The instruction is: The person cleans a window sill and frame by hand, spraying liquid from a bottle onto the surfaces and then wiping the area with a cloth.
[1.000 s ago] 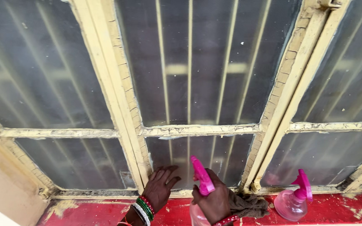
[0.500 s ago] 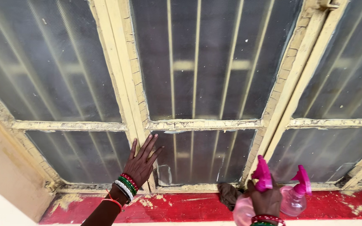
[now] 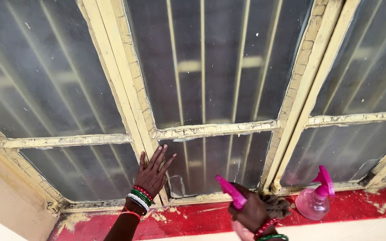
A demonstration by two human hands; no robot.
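My left hand (image 3: 152, 173) lies flat with fingers spread against the cream window frame (image 3: 130, 116) and the lower middle glass pane (image 3: 215, 160). Bangles ring its wrist. My right hand (image 3: 251, 210) grips a spray bottle with a pink trigger head (image 3: 229, 191) and also bunches a brown cloth (image 3: 275, 204), just above the red sill. The bottle's body is mostly hidden behind the hand. A second pink spray bottle (image 3: 314, 200) stands on the sill to the right, untouched.
The red painted sill (image 3: 193, 218) has flaking cream patches. Frosted panes with vertical bars behind them fill the view. The frame's paint is cracked. A cream wall (image 3: 1, 196) borders the left.
My right hand with bottle and cloth moved left, away from the standing bottle, its nozzle now pointing up-left. The left hand stays pressed on the frame. The view tilted slightly.
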